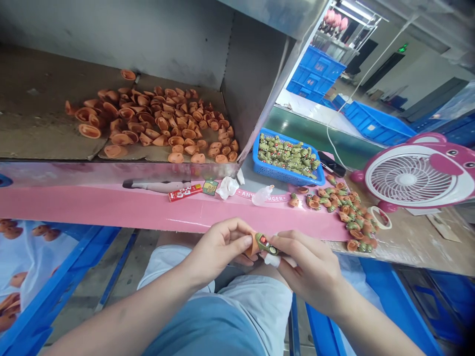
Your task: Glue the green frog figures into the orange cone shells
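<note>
Over my lap, in front of the pink table edge, my left hand (226,243) pinches an orange cone-shaped shell (254,245) between thumb and fingers. Against the shell's right side sits a small green figure (265,243) with red and white spots. My right hand (302,259) grips that figure with thumb and fingertips, and a white wrap covers one fingertip. Shell and figure touch; whether they are joined I cannot tell. On the table to the right lies a pile of orange shells with green parts (352,212). A blue basket (285,173) behind holds many green figures.
Many loose orange shells (159,121) lie on cardboard inside a metal booth at the left. A red packet (185,192), crumpled white tissue (227,188) and clear squeeze bottle (262,195) line the table. A pink fan (411,179) stands right. Blue bins (85,267) flank my legs.
</note>
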Tool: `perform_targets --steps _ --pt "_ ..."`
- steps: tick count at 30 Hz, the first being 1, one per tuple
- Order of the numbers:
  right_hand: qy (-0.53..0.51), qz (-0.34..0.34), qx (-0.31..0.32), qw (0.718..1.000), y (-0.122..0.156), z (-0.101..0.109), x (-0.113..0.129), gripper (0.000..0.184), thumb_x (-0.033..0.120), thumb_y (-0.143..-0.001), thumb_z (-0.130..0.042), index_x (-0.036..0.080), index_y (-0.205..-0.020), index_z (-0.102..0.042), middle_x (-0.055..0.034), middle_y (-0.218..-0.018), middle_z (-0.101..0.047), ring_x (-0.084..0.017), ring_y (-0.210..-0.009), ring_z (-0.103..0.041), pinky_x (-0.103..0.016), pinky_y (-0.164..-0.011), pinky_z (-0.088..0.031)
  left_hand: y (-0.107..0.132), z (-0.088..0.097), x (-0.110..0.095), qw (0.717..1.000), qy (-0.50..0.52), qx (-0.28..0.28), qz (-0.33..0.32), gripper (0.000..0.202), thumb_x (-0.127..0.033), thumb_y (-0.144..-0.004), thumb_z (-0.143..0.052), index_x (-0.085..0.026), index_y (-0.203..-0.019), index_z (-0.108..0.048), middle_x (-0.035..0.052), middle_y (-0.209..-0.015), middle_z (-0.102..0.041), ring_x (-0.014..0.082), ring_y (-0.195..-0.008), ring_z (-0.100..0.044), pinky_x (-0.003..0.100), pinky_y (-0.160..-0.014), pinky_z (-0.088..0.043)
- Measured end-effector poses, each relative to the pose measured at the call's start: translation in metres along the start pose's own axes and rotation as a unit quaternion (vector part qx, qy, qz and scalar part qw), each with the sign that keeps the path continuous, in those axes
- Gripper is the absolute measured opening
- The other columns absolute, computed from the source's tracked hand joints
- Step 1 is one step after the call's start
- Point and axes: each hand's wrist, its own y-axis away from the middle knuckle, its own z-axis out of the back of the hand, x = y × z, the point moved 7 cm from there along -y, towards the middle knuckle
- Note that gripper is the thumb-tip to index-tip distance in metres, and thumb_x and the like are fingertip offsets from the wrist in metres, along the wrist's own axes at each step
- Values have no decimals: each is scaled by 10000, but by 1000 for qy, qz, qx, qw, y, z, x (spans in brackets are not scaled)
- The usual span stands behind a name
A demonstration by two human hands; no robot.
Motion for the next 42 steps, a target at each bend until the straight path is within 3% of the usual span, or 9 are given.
perform_targets --steps 10,16,22,28,31,33,36,39,42 --pt "18 -11 -18 1000 6 2 1 324 27 -731 -488 165 -1023 -514 -55 -782 -608 -147 -680 -579 -242 -542 -453 3 -6 -8 999 12 -1 -48 76 -211 -776 -523 -143 -749 -544 -21 -634 -548 87 -607 -531 197 -590 -451" --pt "35 -19 -40 998 6 4 0 301 41 -729 -512 163 -1003 -525 -46 -776 -610 -140 -679 -577 -235 -557 -459 0 -7 -10 999 13 -2 -30 59 -187 -756 -546 -136 -787 -550 -7 -697 -560 110 -680 -562 236 -666 -465" --pt "62 6 -48 997 6 10 9 311 32 -723 -518 130 -1019 -520 -61 -789 -607 -139 -700 -572 -225 -576 -460 2 -11 -13 999 1 18 -45 41 -152 -763 -533 -124 -786 -552 -3 -673 -589 95 -647 -550 207 -639 -445" --pt "33 -18 -23 999 9 3 3 281 49 -733 -534 128 -1002 -520 -58 -766 -604 -137 -681 -576 -227 -581 -457 2 -12 -16 994 -74 28 -73 93 -165 -798 -487 -153 -807 -579 -15 -687 -579 100 -677 -544 217 -678 -444" --pt "29 -39 -17 999 10 -1 -1 263 92 -739 -563 143 -994 -522 -50 -765 -605 -134 -664 -571 -229 -573 -448 5 -7 -14 989 -131 22 -63 174 -190 -802 -482 -176 -925 -605 2 -750 -627 123 -719 -572 237 -704 -460" --pt "27 -53 -22 998 10 0 -3 248 130 -741 -580 155 -981 -526 -36 -737 -603 -127 -634 -564 -225 -561 -440 8 1 -12 983 -174 -11 -59 262 -218 -796 -493 -197 -1043 -579 32 -876 -660 158 -805 -598 275 -746 -471" --pt "-17 -106 -35 994 9 3 -11 190 186 -734 -604 170 -913 -542 -5 -670 -592 -101 -560 -549 -200 -522 -430 18 13 -19 944 -278 -89 -153 296 -211 -792 -494 -215 -1075 -577 64 -1095 -615 199 -999 -555 325 -873 -420" --pt "-122 -197 -35 972 10 -1 -24 132 225 -727 -610 169 -834 -557 6 -633 -595 -80 -504 -537 -173 -476 -424 30 11 -24 887 -351 -102 -283 293 -149 -760 -524 -225 -1033 -601 63 -1178 -566 198 -1080 -505 320 -931 -374" --pt "-238 -288 -6 927 16 -17 -36 96 252 -747 -580 163 -768 -550 16 -553 -575 -84 -458 -523 -174 -434 -414 30 10 -17 888 -340 -102 -292 279 -108 -745 -536 -214 -995 -599 63 -1105 -614 181 -1011 -554 293 -874 -424"
